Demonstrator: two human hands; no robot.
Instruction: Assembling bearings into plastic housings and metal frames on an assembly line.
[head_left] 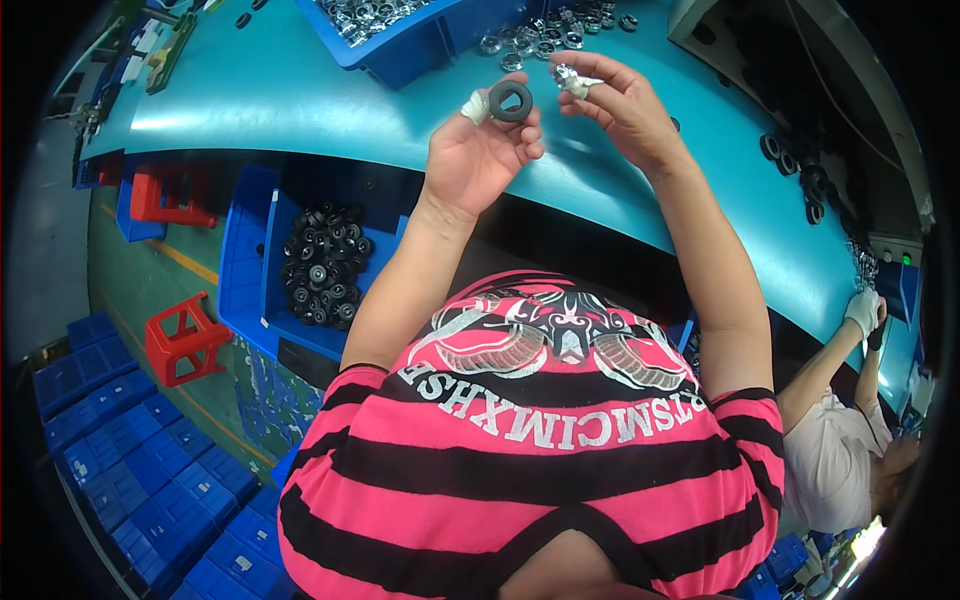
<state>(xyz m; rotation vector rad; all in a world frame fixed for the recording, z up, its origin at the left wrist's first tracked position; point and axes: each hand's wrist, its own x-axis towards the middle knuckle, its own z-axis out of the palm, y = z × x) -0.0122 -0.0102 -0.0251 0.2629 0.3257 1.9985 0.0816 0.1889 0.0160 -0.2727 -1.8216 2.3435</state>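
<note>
- The left hand (478,158) is up over the near edge of the table (300,110), palm turned upward, pinching a black ring (511,117) at its fingertips!
- That ring sits right at the top of the hand, touching the fingers, its round hole facing the camera, with a white wrap (474,107) on a digit just beside it.
- Over to the right hand (632,112): thumb and fingers close together at the tips, pinching a small shiny metal part (564,76), with another white wrap (581,88) showing there.
- Metal part and ring are near each other but apart, the part to the right of the ring and a little higher in view, a narrow gap between them.
- Just beyond the hands, loose silver parts (545,47) lie scattered on the table, right beside a blue bin (405,66) holding plenty more.
- Out to the right, well apart from both hands, black rings (815,180) lie in a loose row along the table.
- Down to the left, below the table edge, black wheels (325,265) with lighter centres heap up in a blue box (246,262).
</note>
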